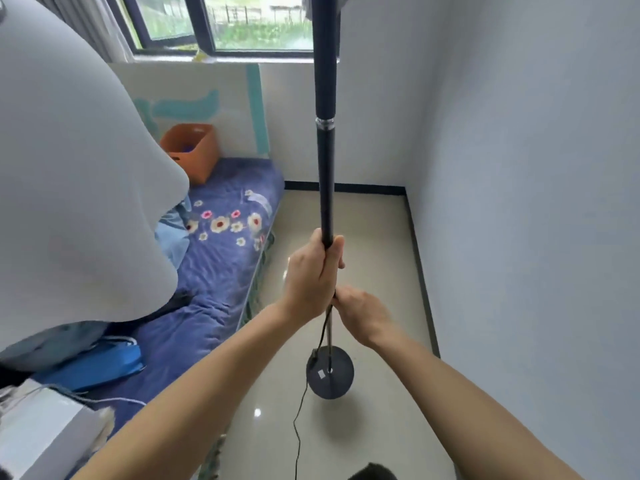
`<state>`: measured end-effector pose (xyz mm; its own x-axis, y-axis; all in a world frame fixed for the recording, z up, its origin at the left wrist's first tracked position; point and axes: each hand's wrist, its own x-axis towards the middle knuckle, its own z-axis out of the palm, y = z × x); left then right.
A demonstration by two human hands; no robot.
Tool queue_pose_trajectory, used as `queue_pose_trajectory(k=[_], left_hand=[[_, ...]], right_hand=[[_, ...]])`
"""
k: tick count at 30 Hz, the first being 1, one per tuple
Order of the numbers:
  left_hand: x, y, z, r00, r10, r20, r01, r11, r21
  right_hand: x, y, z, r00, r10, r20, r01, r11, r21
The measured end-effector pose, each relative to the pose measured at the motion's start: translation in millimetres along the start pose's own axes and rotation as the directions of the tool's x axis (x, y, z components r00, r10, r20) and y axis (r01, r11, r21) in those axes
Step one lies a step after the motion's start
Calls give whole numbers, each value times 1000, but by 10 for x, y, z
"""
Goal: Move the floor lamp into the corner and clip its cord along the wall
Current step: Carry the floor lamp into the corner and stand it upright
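Note:
The floor lamp's dark pole stands upright in the middle of the view and runs up past the top edge. Its round black base is over the tiled floor; whether it touches the floor I cannot tell. My left hand is wrapped around the pole. My right hand grips the thinner silver part of the pole just below it. A thin black cord hangs from the pole down past the base and trails across the floor toward the bottom edge.
A bed with a blue flowered cover lies at the left, with an orange bin at its far end. A large pale rounded shape fills the left side. The corner of two white walls is ahead, under a window.

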<state>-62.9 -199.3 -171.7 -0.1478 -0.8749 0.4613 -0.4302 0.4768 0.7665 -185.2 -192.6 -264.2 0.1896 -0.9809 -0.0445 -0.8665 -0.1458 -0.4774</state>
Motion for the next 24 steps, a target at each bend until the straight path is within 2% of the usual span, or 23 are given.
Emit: queue_pose_trajectory(k=[3, 7, 11, 16, 24], left_hand=[[575, -223, 320, 999, -17, 47, 17, 1000, -8], [1425, -565, 824, 998, -50, 38, 51, 999, -10], [2297, -828, 1231, 987, -99, 126, 96, 995, 29], [3158, -1114, 1460, 989, -108, 96, 104, 993, 48], [4560, -1838, 1799, 983, -135, 127, 135, 991, 15]], right_hand=[[555, 405, -80, 1000, 6, -15, -6, 1000, -5], [1406, 945, -229, 1000, -6, 3, 6, 1000, 19], [2251, 1455, -530, 998, 11, 68, -13, 999, 39], [3074, 1702, -859, 995, -38, 96, 36, 999, 19], [4540, 2109, -1136, 998, 9, 57, -9, 1000, 2]])
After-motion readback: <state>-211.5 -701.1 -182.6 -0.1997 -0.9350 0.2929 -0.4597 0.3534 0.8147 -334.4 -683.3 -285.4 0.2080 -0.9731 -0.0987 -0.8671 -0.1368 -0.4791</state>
